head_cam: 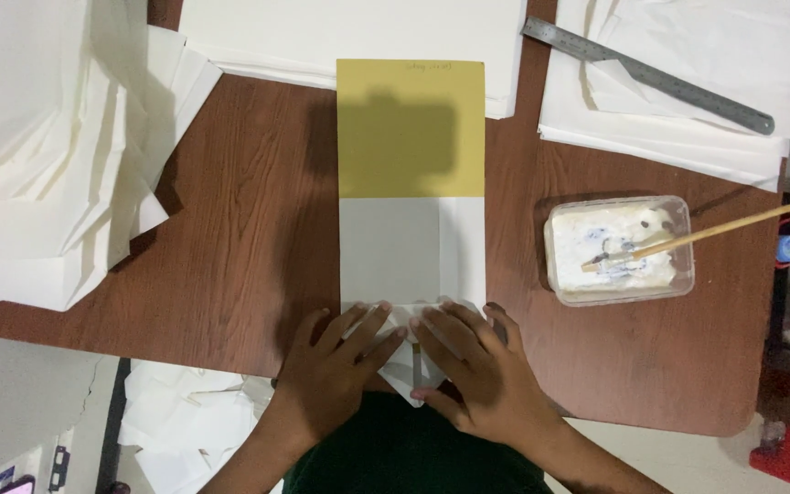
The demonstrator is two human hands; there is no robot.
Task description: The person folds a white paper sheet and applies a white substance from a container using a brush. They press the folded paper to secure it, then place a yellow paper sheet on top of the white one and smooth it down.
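- Left hand (336,366) and right hand (482,370) lie flat, fingers spread, pinching nothing, both pressing the folded near end of the paper (411,265) at the table (249,256) edge
- To crease well, I'd press outward evenly from the centre fold, corners kept matched
- Just beyond the fingers a yellow card (411,128) lies on the paper
- Right of the hands: paste tub (618,249) with stick (715,230), well apart
- Farther: ruler (646,75) and paper stacks (38,155); nothing blocks the fold
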